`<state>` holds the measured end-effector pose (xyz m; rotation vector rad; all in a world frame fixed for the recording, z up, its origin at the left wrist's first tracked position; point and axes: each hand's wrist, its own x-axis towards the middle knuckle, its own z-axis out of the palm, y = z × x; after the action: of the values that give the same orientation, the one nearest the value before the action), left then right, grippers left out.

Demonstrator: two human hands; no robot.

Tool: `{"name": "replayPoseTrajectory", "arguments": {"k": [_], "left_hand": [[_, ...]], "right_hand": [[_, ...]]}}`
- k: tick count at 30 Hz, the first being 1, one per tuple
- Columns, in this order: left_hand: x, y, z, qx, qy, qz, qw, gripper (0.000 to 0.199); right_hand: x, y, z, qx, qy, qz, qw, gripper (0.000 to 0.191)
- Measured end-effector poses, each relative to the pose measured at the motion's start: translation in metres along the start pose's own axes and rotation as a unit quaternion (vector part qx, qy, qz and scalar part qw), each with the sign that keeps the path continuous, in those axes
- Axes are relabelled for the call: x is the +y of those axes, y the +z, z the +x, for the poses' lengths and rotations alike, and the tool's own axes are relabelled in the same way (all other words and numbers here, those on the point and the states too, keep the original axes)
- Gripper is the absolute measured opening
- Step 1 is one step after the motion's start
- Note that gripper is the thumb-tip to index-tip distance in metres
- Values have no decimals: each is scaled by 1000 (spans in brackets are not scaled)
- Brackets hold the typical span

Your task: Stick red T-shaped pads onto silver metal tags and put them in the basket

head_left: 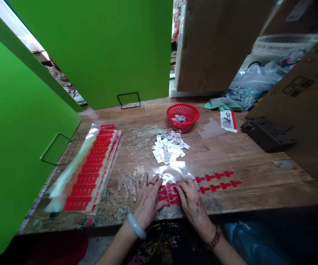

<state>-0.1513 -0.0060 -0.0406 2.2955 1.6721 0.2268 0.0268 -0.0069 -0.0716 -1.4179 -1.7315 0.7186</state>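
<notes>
A clear plastic sheet [170, 171] with red adhesive pieces [174, 198] on it lies at the table's front, under both hands. My left hand [148, 198] rests on the sheet's left part, palm down with its fingers apart, holding nothing. Over the red pieces, my right hand [189, 197] has its thumb and fingers pinched together at the edge of a red sticker; the fingertips partly hide it. To the right, a clear strip with red T-shaped stickers [215, 187] in two rows lies flat. Beyond the hands sits a pile of small silvery metal plates [170, 145].
A red plastic basket [183, 126] holds more plates. Stacked sheets of red stickers [84, 176] lie left. Green panels [98, 55] and cardboard boxes [211, 48] wall the table's back and sides. A dark plastic part [268, 136] and a printed card [228, 120] lie right.
</notes>
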Motion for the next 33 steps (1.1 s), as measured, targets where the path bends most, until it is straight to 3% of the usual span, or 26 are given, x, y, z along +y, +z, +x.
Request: {"name": "replayPoseTrajectory", "arguments": {"k": [14, 22, 28, 31, 33], "left_hand": [[10, 10, 8, -15, 35, -37, 999, 70], [9, 15, 8, -19, 24, -30, 999, 72], [10, 12, 7, -20, 24, -29, 999, 72], [8, 8, 5, -33, 23, -32, 999, 70], [5, 2, 5, -46, 22, -40, 998, 70]], "right_hand": [[-9, 2, -1, 13, 2, -4, 1000, 12], [-12, 7, -8, 28, 8, 13, 999, 15], [-27, -1, -15, -18, -43, 30, 998, 15], [-26, -8, -15, -36, -4, 102, 994, 11], [-20, -12, -12, -13, 45, 158, 986, 8]]}}
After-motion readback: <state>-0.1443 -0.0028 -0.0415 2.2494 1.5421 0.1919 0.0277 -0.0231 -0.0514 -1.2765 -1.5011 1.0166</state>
